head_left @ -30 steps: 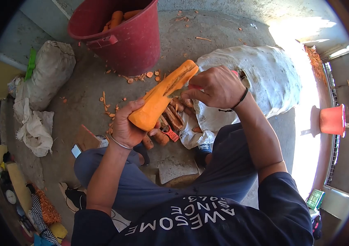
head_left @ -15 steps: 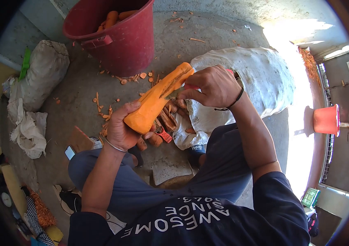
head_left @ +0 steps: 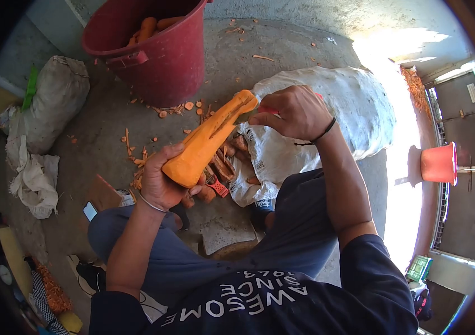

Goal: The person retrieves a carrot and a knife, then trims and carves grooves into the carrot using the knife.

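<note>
The carrot (head_left: 195, 151), a long groove open in its side, is above the floor (head_left: 95, 148), its thick end gripped in the left hand (head_left: 158, 181), the right hand (head_left: 304, 114) clenching a red tool (head_left: 270, 103) near its narrow end.

"Buckets, how many?"
"Two: a big bucket (head_left: 162, 75) at eleven o'clock, a small bucket (head_left: 438, 164) at three."
"Bulging sacks?"
"Two, I make it: a smaller sack (head_left: 58, 103) at ten, a larger sack (head_left: 341, 106) at two."
"And held?"
"One peeled carrot (head_left: 198, 151), one red-handled tool (head_left: 270, 110)."
"Phones?"
"One phone (head_left: 89, 211), between eight and nine."
</note>
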`<action>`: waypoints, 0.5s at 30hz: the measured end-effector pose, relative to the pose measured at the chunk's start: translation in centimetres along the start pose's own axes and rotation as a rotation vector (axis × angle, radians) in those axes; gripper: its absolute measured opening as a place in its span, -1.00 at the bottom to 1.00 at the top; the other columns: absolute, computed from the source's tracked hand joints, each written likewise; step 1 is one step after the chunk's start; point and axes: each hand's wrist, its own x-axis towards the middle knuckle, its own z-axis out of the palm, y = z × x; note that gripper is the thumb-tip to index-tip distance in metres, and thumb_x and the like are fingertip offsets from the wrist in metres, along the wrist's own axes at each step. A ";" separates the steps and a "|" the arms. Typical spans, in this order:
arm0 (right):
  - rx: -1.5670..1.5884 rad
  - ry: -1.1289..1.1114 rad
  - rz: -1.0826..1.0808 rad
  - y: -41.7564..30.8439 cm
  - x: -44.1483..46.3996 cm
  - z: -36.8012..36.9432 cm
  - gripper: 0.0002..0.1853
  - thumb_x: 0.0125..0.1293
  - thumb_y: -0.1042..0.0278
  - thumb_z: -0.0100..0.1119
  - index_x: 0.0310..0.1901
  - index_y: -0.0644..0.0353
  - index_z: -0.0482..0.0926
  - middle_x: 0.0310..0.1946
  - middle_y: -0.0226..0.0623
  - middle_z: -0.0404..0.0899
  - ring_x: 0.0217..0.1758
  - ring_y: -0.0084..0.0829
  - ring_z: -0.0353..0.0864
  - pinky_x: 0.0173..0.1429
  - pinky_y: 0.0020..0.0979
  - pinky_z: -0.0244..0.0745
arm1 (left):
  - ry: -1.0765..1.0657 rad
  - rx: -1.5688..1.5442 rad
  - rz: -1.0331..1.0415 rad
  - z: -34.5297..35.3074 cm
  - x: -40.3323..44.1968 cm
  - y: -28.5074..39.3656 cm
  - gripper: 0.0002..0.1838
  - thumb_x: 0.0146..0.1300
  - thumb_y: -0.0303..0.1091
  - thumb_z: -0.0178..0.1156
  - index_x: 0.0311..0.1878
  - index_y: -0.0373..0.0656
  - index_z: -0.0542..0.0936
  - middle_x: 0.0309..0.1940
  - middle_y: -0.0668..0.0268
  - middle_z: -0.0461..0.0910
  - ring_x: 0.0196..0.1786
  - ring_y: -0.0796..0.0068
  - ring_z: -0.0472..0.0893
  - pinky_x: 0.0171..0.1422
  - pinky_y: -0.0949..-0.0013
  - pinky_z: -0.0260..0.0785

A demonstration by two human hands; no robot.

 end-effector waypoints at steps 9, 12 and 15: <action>0.013 -0.025 0.113 1.4 -0.5 -0.7 -0.52 0.38 -0.20 0.43 -0.33 0.15 0.81 -0.56 -0.15 0.67 -0.44 -0.06 0.70 -0.28 -0.08 0.53 | -0.014 0.084 0.021 0.3 -0.3 -0.1 -0.29 0.46 0.07 0.17 0.45 -0.31 0.47 0.05 -0.05 0.69 -0.32 0.19 0.74 -0.49 0.25 0.46; -0.005 0.014 0.142 2.0 -0.9 -0.8 -0.52 0.37 -0.21 0.44 -0.33 0.14 0.81 -0.58 -0.17 0.66 -0.44 -0.07 0.70 -0.28 -0.09 0.53 | -0.007 0.088 0.000 0.3 -0.3 -0.3 -0.25 0.45 0.07 0.17 0.50 -0.32 0.43 0.07 -0.08 0.67 -0.32 0.22 0.74 -0.49 0.26 0.47; -0.013 0.036 0.113 2.1 -0.9 -0.5 -0.52 0.37 -0.21 0.44 -0.33 0.13 0.82 -0.58 -0.18 0.66 -0.45 -0.08 0.70 -0.28 -0.10 0.53 | 0.024 0.087 -0.002 0.3 -0.4 -0.5 -0.23 0.45 0.08 0.16 0.51 -0.33 0.40 0.08 -0.10 0.66 -0.32 0.22 0.75 -0.49 0.26 0.47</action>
